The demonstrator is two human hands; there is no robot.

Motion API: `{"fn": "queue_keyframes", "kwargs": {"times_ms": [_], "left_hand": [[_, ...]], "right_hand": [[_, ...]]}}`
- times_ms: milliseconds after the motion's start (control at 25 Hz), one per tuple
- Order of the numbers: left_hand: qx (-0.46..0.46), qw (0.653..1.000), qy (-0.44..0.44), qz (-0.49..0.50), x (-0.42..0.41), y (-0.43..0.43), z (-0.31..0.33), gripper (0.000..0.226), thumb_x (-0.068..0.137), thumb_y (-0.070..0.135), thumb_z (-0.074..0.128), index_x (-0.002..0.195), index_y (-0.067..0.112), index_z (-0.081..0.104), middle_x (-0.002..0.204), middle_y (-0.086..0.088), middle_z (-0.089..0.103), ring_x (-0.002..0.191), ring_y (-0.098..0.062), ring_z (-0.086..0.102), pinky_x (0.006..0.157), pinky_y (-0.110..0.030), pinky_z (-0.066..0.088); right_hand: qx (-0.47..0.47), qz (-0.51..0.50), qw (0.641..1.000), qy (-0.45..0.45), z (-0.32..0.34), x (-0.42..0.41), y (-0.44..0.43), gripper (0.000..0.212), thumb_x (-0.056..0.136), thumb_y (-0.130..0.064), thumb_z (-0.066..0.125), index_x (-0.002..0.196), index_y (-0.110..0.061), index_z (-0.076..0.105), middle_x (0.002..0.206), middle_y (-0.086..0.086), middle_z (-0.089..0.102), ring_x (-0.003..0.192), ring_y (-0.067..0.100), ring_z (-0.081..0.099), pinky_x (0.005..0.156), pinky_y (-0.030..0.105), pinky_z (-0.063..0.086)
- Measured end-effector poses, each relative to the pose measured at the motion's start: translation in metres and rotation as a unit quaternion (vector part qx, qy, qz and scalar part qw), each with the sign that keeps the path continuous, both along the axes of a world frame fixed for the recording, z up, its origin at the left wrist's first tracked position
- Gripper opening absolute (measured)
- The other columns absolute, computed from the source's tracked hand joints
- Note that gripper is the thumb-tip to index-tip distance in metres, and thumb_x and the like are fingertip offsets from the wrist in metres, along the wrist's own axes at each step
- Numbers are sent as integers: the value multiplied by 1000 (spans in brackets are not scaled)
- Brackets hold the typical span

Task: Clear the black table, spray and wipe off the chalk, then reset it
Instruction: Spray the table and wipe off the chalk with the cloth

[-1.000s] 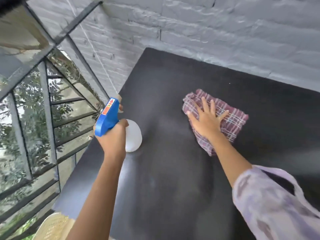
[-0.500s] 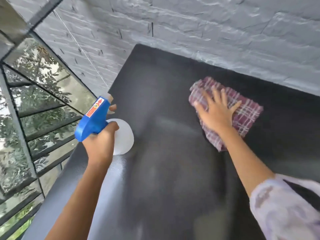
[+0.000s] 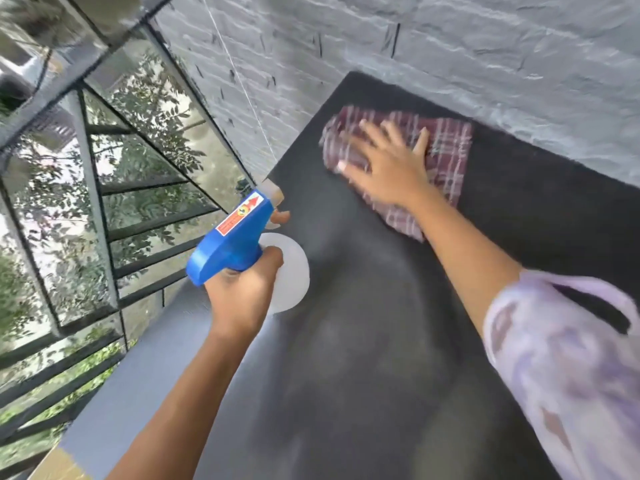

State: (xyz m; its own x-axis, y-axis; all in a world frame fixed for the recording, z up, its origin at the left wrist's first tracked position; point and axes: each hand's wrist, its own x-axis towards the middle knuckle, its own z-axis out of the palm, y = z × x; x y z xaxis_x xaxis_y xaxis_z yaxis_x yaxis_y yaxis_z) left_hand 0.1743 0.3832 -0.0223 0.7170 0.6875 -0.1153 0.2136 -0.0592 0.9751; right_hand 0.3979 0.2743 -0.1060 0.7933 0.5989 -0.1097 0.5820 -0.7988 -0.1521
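Grey brick wall (image 3: 450,39) backs the black table (image 3: 363,358), with a glazed railing (image 3: 104,202) at the left. On the table's far part, a plaid cloth (image 3: 446,150) is pressed flat under the right hand (image 3: 388,171), fingers spread and straight, arm stretched forward. A spray bottle (image 3: 239,240) is gripped by the left hand (image 3: 242,292) over the table's left edge, one finger curled at the trigger, nozzle pointed away.

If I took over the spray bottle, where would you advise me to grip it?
I'd take the spray bottle by its neck, under the blue head, from behind, as the left hand does: the head overhangs there, and a forefinger reaches the trigger in front.
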Motion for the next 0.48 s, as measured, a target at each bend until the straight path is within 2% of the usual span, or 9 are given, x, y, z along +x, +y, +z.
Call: {"fn": "queue_keyframes", "kwargs": {"times_ms": [120, 200, 280, 360, 440, 480], "left_hand": [[5, 1000, -3, 5, 0, 0, -1, 36, 62, 5, 49, 77, 35, 63, 72, 21, 64, 64, 6, 50, 65, -6, 41], [5, 1000, -1, 3, 0, -2, 2, 36, 62, 6, 49, 79, 34, 62, 79, 17, 63, 64, 6, 50, 65, -6, 41], [-8, 1000, 16, 5, -1, -4, 5, 29, 61, 8, 50, 78, 29, 61, 79, 8, 60, 60, 7, 49, 61, -4, 39], [-38, 997, 40, 54, -7, -4, 10, 16, 57, 13, 52, 72, 19, 54, 70, 2, 51, 49, 5, 44, 51, -4, 35], [-57, 991, 57, 109, -24, 0, 16, 15, 54, 15, 56, 64, 18, 45, 62, 3, 43, 41, 4, 41, 44, -5, 31], [-60, 988, 68, 122, -37, 4, 19, 18, 55, 15, 59, 63, 19, 43, 61, 4, 42, 40, 5, 42, 43, -5, 31]], "right_hand": [[7, -109, 993, 38, 3, 43, 31, 62, 88, -69, 18, 144, -42, 18, 158, -2, 3, 144, 29, -2, 100, 74, -8], [8, -107, 993, 44, 4, 37, 63, 62, 89, -68, 18, 144, -41, 21, 158, -1, 2, 143, 30, -4, 98, 75, -9], [-7, -27, 999, 37, 5, 4, 86, 62, 89, -68, 17, 143, -40, 25, 158, -2, 2, 143, 30, -4, 98, 76, -9], [-4, 81, 996, 26, 6, -52, 91, 58, 90, -64, 23, 142, -38, 30, 158, -3, 4, 144, 28, -3, 99, 75, -8], [9, 161, 987, 20, 7, -108, 76, 54, 91, -61, 29, 140, -39, 34, 157, -5, 7, 144, 25, -1, 100, 74, -7], [8, 172, 985, 14, 5, -130, 60, 54, 91, -62, 26, 141, -42, 29, 157, -7, 6, 144, 23, -1, 101, 73, -7]]}}
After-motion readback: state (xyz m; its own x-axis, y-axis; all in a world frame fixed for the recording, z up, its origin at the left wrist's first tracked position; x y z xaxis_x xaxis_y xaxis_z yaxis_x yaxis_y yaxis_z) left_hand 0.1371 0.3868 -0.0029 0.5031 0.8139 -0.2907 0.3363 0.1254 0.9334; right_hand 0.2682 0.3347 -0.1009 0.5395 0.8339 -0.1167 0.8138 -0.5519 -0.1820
